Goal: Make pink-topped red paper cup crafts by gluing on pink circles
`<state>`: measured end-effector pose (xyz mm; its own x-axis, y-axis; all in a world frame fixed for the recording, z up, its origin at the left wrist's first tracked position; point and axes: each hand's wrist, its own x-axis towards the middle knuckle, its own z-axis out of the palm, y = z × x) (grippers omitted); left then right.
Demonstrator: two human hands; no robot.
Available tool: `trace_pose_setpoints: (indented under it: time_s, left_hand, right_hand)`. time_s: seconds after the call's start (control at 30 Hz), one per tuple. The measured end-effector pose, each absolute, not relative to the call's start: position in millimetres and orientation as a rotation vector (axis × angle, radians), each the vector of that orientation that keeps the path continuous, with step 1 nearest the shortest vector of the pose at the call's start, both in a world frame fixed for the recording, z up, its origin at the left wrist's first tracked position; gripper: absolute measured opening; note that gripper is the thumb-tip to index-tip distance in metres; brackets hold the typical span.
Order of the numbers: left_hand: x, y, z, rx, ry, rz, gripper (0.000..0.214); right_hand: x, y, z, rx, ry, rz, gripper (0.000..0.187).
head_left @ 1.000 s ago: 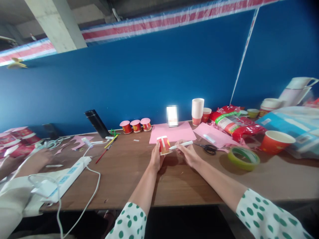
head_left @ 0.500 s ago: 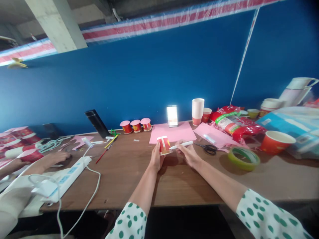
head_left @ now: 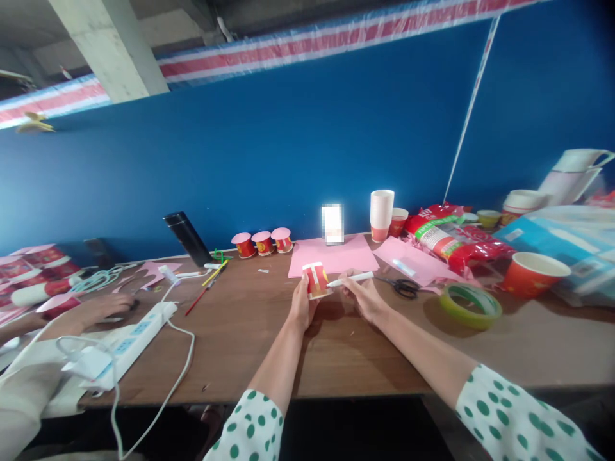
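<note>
In the head view, my left hand point(head_left: 300, 303) is closed around a red and white paper cup point(head_left: 317, 282) above the front of the table. White shows along its upper edge, with a yellow patch on its right side. My right hand point(head_left: 364, 297) grips a slim white marker point(head_left: 354, 279), its tip pointing left at the cup's right side. Whether the tip touches the cup I cannot tell. Just behind the cup lies pink paper point(head_left: 350, 253). Black-handled scissors point(head_left: 405, 288) rest to the right of my right hand.
Three red cups with pink tops point(head_left: 262, 243) stand by the blue partition. Right are stacked paper cups point(head_left: 381, 214), a red plastic packet point(head_left: 456, 237), a tape roll point(head_left: 468, 314) and an orange cup point(head_left: 531, 275). Left are a power strip point(head_left: 137, 339), black bottle point(head_left: 186, 237) and another person's hand point(head_left: 108, 307).
My hands, the cup and the marker stay almost in place, with the marker tip shifted very slightly. At the left, the other person's nearer hand has moved a little left.
</note>
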<state>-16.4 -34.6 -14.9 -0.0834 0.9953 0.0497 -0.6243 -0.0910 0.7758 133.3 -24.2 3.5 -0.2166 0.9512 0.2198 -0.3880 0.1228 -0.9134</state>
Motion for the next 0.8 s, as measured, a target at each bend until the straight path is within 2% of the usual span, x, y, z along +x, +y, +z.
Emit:
trace_pose_setpoints:
  time_s: [0.8]
  left_hand:
    - [-16.4,-33.3,-16.3,0.738,0.699,1.526,0.046]
  right_hand:
    - [132.4,-27.1,5.6,-0.687,-1.224,1.403,0.03]
